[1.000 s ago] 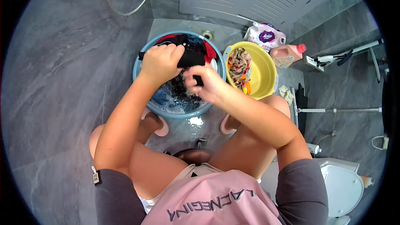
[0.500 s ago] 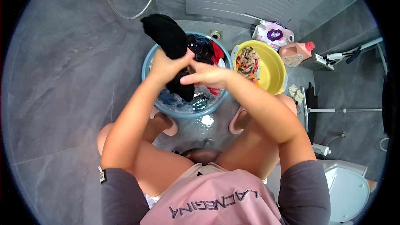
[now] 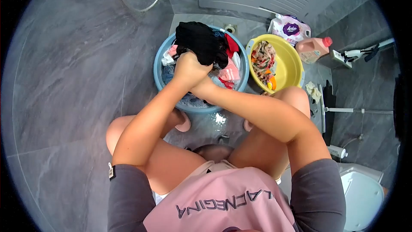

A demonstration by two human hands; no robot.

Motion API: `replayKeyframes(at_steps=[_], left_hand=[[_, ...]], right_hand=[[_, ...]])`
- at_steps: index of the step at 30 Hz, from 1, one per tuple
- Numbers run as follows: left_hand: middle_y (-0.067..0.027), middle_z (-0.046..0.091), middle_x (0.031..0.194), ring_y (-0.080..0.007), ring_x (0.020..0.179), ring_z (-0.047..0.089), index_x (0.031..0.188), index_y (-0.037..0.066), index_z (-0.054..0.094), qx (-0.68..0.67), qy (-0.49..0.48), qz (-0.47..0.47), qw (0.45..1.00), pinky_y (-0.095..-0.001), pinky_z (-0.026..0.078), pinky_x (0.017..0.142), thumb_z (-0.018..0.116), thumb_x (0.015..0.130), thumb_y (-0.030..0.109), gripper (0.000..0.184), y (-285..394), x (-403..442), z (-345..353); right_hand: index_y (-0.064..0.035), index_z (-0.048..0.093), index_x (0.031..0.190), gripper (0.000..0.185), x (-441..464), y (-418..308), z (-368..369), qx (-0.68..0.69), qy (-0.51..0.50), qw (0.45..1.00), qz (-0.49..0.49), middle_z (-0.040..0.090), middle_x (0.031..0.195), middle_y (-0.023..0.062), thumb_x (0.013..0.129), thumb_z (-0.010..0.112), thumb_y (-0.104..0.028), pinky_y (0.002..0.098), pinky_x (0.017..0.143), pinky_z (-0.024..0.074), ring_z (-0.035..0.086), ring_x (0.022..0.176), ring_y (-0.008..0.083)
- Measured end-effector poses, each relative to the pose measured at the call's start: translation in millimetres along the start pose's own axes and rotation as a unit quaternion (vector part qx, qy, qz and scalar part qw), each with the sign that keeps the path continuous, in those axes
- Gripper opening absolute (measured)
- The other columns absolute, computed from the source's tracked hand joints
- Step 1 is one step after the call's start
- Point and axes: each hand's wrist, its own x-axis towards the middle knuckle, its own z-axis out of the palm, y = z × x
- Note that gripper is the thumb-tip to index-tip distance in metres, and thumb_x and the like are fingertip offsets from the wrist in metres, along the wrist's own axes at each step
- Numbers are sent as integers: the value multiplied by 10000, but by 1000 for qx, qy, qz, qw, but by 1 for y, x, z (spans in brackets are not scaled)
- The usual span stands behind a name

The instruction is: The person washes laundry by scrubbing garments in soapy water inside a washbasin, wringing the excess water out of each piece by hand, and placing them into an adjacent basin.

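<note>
A dark bunched piece of black clothing [image 3: 198, 42] rises from my fists, above a blue basin [image 3: 158, 68] of wet laundry. My left hand [image 3: 191, 67] is closed around its lower part. Tucked just below and against it, my right hand [image 3: 204, 88] is closed too, its fingers mostly hidden behind the left; it appears to grip the same cloth. In the basin, foamy water surrounds a red cloth [image 3: 231, 45], a pink cloth [image 3: 228, 72] and other dark and blue fabrics.
Right of the blue basin stands a yellow basin [image 3: 288, 71] holding a patterned cloth [image 3: 263, 59]. Behind it are a white-and-purple package [image 3: 290, 29] and a pink detergent bottle [image 3: 313, 49]. A floor drain [image 3: 230, 29] lies at the back; a toilet [image 3: 362, 195] is at lower right.
The black clothing has gone from stretched out toward the upper left to a bunch above the basin. My hands have come together, the right fingers closing from a more open pose.
</note>
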Motion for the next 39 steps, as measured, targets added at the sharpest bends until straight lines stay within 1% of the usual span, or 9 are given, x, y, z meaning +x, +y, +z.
replayKeyframes(at_steps=[6,19,22,27,29,31,33,37,39], left_hand=[[-268,613,725,-392,706,625,709,-68,630,145,-40,18,988,-424,510,660,712,612,240,333,-3,-3,2],[-280,616,742,-388,718,631,725,-82,629,123,3,8,992,-419,511,664,729,623,276,386,-9,10,2],[-142,653,681,-226,628,638,695,-73,622,-150,70,-43,985,-344,484,586,763,692,287,387,-6,21,-16],[-96,641,828,-174,715,619,866,-40,637,-302,19,-154,941,-293,489,649,760,728,255,348,-3,26,-41],[-112,629,920,-177,842,606,933,-40,621,-309,64,-80,945,-300,473,743,718,776,305,391,-10,24,-21],[-90,601,1030,-184,952,574,1072,2,590,-379,-39,-228,896,-306,440,840,560,871,434,477,-11,28,-28],[-77,584,1081,-176,1023,541,1143,22,551,-498,-114,-149,847,-305,398,910,520,895,426,476,0,24,-38],[-120,401,1349,-241,1250,378,1386,36,279,-373,-186,-111,902,-355,312,1031,616,839,360,720,-3,21,-43],[-137,461,1264,-276,1122,513,1363,54,306,-503,-249,-160,812,-385,524,764,676,804,255,700,5,13,-40]], right_hand=[[-55,554,1149,367,2,10,1,-59,-10,998,20,588,1132,187,854,553,-274,408,905,424,550,1067,323],[-34,557,1135,398,19,-4,-13,-7,3,1000,-22,591,1133,185,822,612,-272,395,914,419,555,1070,306],[41,448,1242,742,33,-26,-32,179,-103,978,16,528,1207,187,666,770,-296,358,927,411,530,1082,272],[78,209,1368,1091,39,-76,-86,25,-134,981,135,437,1292,260,610,812,-423,337,1022,331,442,1211,295],[44,260,1366,1038,43,-71,-87,77,-143,985,49,457,1290,222,594,836,-344,342,1017,337,451,1203,284],[15,501,1184,666,41,-75,-87,142,-123,981,55,582,1113,123,635,806,-207,313,934,399,538,1049,208],[-4,566,1066,452,41,-81,-86,226,-29,966,123,620,981,87,677,740,-154,295,852,434,575,933,178],[-24,559,1004,305,44,-88,-98,393,58,910,120,590,863,66,712,628,-86,302,714,461,569,792,159],[-36,542,1014,308,41,-99,-103,403,63,906,113,560,831,52,727,632,-102,313,672,467,555,748,168]])
